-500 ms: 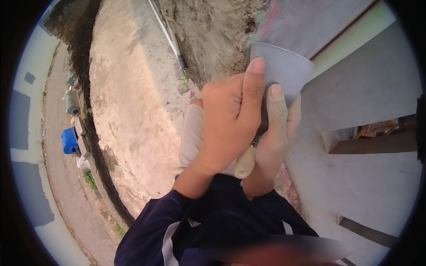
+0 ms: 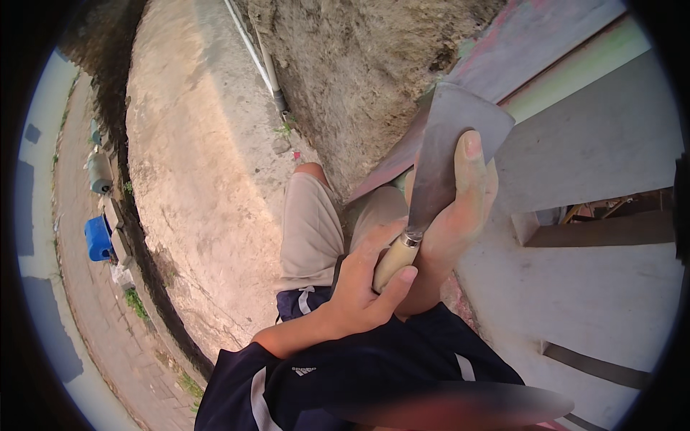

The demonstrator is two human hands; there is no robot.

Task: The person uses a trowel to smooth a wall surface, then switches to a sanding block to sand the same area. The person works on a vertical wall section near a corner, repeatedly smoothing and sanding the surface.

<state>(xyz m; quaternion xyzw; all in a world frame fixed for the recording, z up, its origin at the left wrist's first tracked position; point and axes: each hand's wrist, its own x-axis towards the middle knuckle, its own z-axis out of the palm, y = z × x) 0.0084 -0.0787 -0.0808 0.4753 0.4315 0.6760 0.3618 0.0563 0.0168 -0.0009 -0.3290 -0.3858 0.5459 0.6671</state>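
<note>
A putty knife (image 2: pixel 439 169) with a wide grey metal blade, a shiny ferrule and a pale wooden handle is held before my body. Its blade tilts up and to the right. My left hand (image 2: pixel 358 286) is closed around the handle, thumb along its near side. Behind the blade lies my right hand (image 2: pixel 449 233), dusted with pale powder. That thumb presses on the blade's face while the fingers are mostly hidden behind it, gripping the blade.
At right stands a grey painted wall (image 2: pixel 575 287) with slot-like openings. A rough rock-like wall (image 2: pixel 359 79) rises ahead, with a pipe (image 2: pixel 270 72) at its base. Sunlit concrete ground (image 2: pixel 194 179) spreads left, ending at a low edge. Beyond it sits a blue container (image 2: pixel 98 238).
My left hand has slid down from the blade area onto the handle, uncovering the blade's lower part. The right thumb now lies higher up the blade.
</note>
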